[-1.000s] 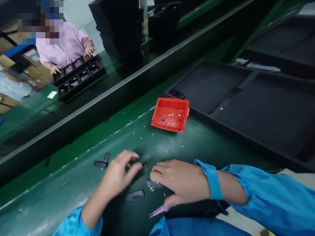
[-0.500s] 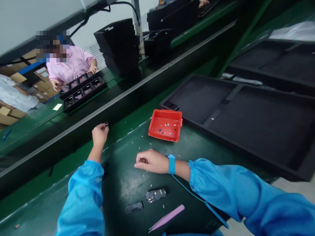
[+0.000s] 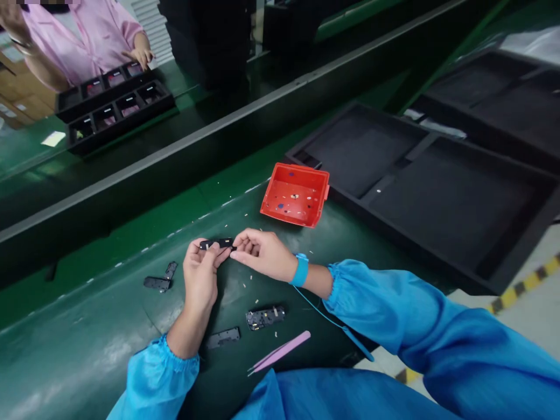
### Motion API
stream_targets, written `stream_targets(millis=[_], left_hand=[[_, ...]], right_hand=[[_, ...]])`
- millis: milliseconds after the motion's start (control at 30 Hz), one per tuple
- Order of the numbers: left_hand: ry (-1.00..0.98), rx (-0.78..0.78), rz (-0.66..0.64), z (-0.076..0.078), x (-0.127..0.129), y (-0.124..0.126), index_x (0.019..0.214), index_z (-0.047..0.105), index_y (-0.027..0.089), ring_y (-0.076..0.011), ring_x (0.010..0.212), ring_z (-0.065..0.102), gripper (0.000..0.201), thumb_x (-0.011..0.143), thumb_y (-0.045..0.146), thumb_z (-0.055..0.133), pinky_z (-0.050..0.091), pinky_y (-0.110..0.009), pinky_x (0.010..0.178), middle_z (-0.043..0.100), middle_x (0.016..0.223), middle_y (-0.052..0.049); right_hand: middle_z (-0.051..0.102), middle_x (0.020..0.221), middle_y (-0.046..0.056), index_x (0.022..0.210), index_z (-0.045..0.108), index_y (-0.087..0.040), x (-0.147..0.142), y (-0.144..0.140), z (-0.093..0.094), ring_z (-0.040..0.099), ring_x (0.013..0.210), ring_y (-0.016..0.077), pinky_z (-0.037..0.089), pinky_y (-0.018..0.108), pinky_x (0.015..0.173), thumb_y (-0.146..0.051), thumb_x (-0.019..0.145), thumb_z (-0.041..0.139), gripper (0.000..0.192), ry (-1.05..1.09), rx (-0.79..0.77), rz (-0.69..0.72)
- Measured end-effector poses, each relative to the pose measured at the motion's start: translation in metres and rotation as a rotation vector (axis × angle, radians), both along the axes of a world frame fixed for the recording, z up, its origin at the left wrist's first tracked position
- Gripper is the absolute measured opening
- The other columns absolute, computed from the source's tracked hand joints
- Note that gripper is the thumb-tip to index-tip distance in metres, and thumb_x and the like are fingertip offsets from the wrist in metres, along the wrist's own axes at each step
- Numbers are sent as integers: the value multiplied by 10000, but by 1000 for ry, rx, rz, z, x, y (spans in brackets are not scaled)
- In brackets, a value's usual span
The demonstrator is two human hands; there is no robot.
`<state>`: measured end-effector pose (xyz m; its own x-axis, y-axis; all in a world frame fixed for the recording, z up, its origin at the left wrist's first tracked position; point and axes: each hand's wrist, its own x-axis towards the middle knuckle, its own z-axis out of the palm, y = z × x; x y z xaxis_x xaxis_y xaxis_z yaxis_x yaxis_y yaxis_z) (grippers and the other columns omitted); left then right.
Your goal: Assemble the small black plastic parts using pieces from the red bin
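Together, black part [image 3: 217, 243] (mat edge well clear)

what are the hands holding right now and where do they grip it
Both hold one small black part above the green mat: left hand pinches its left end, right hand its right end.

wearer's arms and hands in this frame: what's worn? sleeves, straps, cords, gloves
Both arms are in bright blue smock sleeves with gathered elastic cuffs. The left hand and right hand are bare, with no gloves. The right wrist carries a light blue wrist strap, and a thin blue cord runs from it back toward the body. No strap shows on the left wrist.
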<state>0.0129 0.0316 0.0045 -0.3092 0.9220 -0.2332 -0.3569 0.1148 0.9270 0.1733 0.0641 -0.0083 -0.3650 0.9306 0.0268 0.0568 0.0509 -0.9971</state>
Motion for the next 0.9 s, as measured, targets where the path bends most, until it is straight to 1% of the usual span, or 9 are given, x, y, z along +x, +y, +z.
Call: stream_targets(millis=[67,167,233,267,333,400,500,700,900], left_hand=[[94,29,-40,-2,0,-2,917,619,196,-119,755,686,299,719,270,830,623,-290,779,634,788,39],[407,60,-227,-6,-1,-8,1114,682,215,-131,786,683,337,796,277,774,602,-272,774,650,843,11],[614,87,-335,-8,-2,-12,1094,730,205,-151,841,694,265,842,287,729,583,-263,795,682,901,-28],[659,95,-343,-8,-1,-13,1047,744,197,-157,856,702,215,858,295,712,579,-260,798,698,929,-43],[624,82,-295,-7,1,-14,997,729,184,-166,856,724,185,870,316,698,585,-261,782,727,954,-54],[530,47,-246,-5,4,-15,985,687,174,-168,814,742,203,862,334,707,594,-260,753,751,921,-52],[504,19,-274,-3,8,-16,991,643,174,-168,765,751,218,869,346,694,598,-263,736,772,867,-46],[643,50,-322,-5,11,-19,1086,714,177,-205,893,769,262,889,341,664,602,-294,806,801,1006,-65],[568,36,-283,-9,12,-18,990,751,157,-222,888,775,235,852,340,699,620,-309,820,806,984,-73]], right_hand=[[626,701,-17,881,622,-171,0,0,-3,583,574,89,517,219,559,-325,817,720,193,27,-2,-29],[630,733,-10,879,596,-177,3,0,-5,636,622,108,555,246,613,-292,848,681,147,113,-10,-30],[637,772,-2,892,593,-179,5,-1,-3,658,676,114,565,256,668,-271,862,671,124,132,44,-26],[640,785,1,898,594,-180,6,-1,-1,659,693,113,562,255,682,-262,868,666,113,126,76,-41],[642,786,4,901,593,-183,7,-4,4,645,691,109,545,242,665,-263,879,655,104,107,105,-95],[626,747,-6,889,588,-186,5,-6,9,603,635,98,507,221,592,-290,880,658,126,87,85,-147],[585,675,-34,846,585,-186,2,-8,11,532,552,79,450,202,517,-305,837,711,174,54,65,-137],[617,727,-26,839,609,-185,-1,-7,7,549,595,78,481,202,574,-227,834,704,104,-76,159,-116],[627,791,1,826,634,-178,1,-7,7,578,661,92,507,212,620,-159,854,629,35,-133,264,-112]])
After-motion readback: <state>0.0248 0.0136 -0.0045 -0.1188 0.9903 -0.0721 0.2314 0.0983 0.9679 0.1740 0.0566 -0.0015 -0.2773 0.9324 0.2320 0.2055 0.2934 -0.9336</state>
